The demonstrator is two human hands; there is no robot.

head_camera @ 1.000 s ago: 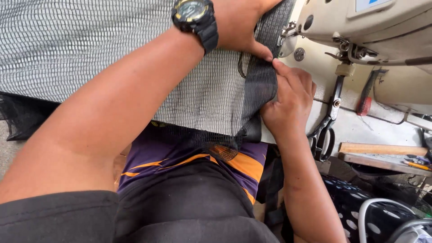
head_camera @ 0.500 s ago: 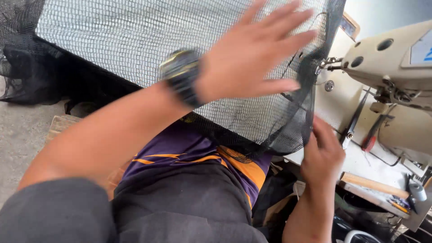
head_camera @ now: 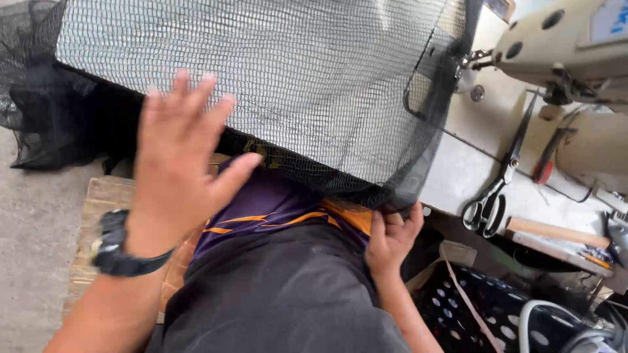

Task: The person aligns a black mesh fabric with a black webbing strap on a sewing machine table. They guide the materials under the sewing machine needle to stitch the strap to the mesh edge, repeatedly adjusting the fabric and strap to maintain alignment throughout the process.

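Pinched at the near right corner, the grip of the right hand (head_camera: 391, 238) is closed on the hem of the black mesh netting (head_camera: 261, 85), fingers curled over the folded edge where it hangs off the front of the worktop (head_camera: 461, 173). The left hand (head_camera: 180, 160) holds nothing: it hangs open and flat, fingers spread, just in front of the netting's lower edge, above the person's lap.

The netting lies spread over the worktop to the left of the cream sewing machine (head_camera: 562, 46), with a loose bunch spilling down toward the floor at the far left. It looks light, limp and very open in weave, so it should drape, stretch out of shape and snag easily on fingertips, a wristwatch (head_camera: 118, 252) or the machine's parts. The darker doubled border seems the firmest place to take hold; the open weave would likely just pull and distort. Scissors (head_camera: 490, 196) rest on the worktop right of the fabric.
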